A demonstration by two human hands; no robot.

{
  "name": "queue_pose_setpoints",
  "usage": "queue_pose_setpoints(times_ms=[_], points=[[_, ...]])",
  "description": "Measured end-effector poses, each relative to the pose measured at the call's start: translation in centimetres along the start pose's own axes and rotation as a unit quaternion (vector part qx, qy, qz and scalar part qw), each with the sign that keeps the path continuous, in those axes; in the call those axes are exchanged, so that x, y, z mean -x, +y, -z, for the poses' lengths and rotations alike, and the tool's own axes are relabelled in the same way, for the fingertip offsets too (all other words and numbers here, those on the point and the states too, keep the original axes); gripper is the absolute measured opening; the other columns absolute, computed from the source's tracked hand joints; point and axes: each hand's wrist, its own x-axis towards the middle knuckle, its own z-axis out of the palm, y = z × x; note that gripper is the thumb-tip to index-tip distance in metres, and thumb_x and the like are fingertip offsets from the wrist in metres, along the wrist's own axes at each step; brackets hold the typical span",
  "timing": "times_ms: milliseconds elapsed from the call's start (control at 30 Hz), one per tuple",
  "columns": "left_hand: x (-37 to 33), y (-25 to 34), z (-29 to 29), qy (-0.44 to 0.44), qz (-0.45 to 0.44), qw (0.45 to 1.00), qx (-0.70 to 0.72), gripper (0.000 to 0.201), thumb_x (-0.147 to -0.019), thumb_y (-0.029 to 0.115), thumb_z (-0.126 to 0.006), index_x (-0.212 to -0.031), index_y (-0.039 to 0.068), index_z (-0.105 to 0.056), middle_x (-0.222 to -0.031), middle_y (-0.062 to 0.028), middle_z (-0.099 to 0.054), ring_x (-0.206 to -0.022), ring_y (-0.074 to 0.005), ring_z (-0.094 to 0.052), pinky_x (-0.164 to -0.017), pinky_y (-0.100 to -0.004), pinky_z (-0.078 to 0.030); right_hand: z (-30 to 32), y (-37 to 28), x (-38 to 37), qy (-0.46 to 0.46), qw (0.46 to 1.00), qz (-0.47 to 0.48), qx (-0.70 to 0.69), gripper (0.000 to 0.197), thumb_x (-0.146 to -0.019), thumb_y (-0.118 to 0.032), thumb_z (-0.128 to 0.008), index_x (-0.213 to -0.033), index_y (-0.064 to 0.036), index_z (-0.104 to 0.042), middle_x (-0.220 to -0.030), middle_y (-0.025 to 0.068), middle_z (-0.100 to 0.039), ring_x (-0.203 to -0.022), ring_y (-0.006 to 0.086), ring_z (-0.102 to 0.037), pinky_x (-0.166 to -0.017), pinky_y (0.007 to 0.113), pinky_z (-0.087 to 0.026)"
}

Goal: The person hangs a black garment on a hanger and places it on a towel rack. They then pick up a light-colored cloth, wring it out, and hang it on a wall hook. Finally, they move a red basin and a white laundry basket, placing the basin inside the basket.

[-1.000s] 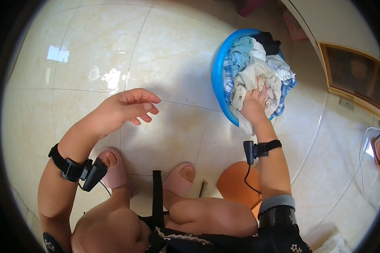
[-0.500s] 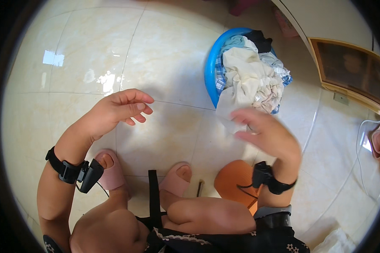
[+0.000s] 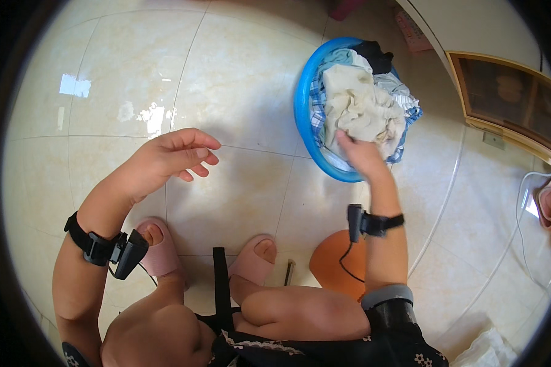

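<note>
A blue round basin [image 3: 301,107] on the floor ahead and to the right is heaped with laundry. On top lies a crumpled cream cloth garment [image 3: 364,98], with blue checked fabric [image 3: 316,116], light blue cloth and a black piece [image 3: 376,56] around it. My right hand [image 3: 362,153] reaches over the basin's near rim and touches the cream garment; its thumb shows, the other fingers are mostly hidden. My left hand [image 3: 183,156] hovers over the floor, empty, its fingers loosely bent and apart.
Pink slippers [image 3: 251,269] are on my feet. An orange stool-like object [image 3: 337,263] stands beside my right leg. A wood-framed cabinet [image 3: 502,92] is at the right, with a white cable [image 3: 520,202] below it. White plastic [image 3: 487,352] lies at the lower right.
My right hand has moved forward from before the basin onto the cream garment. The cloth that hung over the near rim is now inside. My left hand has barely moved.
</note>
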Motion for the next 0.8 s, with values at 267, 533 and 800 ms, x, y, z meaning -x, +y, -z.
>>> queue_pose_setpoints(times_ms=[267, 533, 800], points=[[0.3, -0.4, 0.0, 0.001, 0.01, 1.0, 0.004, 0.028, -0.089, 0.028, -0.054, -0.11, 0.01, -0.058, -0.1, -0.0019, -0.062, -0.086, -0.0105, -0.057, -0.075, -0.0249, -0.043, -0.3, 2.5, -0.1, -0.138, 0.987, 0.07, -0.05, 0.054, -0.083, -0.034, -0.06, -0.125, -0.0031, -0.049, -0.123, 0.0173, -0.053, -0.115, 0.028, -0.049, -0.095, 0.033, -0.037], [0.9, -1.5, -0.2, 0.024, -0.008, 1.0, 0.002, 0.027, -0.09, 0.024, -0.054, -0.112, 0.008, -0.058, -0.1, -0.0033, -0.062, -0.084, -0.0107, -0.059, -0.074, -0.0238, -0.044, 3.5, -8.2, 6.6, -0.188, 0.948, -0.022, 0.255, 0.032, -0.081, -0.029, -0.06, -0.093, 0.0, -0.063, -0.092, 0.0197, -0.064, -0.086, 0.0357, -0.06, -0.072, 0.041, -0.048], [0.5, 0.1, 0.7, 0.022, 0.001, 1.0, 0.003, 0.028, -0.089, 0.025, -0.054, -0.112, 0.009, -0.058, -0.1, -0.0019, -0.062, -0.084, -0.0095, -0.058, -0.074, -0.0229, -0.043, -0.8, -8.3, 7.1, -0.28, 0.945, 0.008, -0.167, 0.026, -0.082, -0.021, -0.059, -0.102, -0.0042, -0.061, -0.094, 0.0107, -0.064, -0.087, 0.0251, -0.06, -0.076, 0.033, -0.047]])
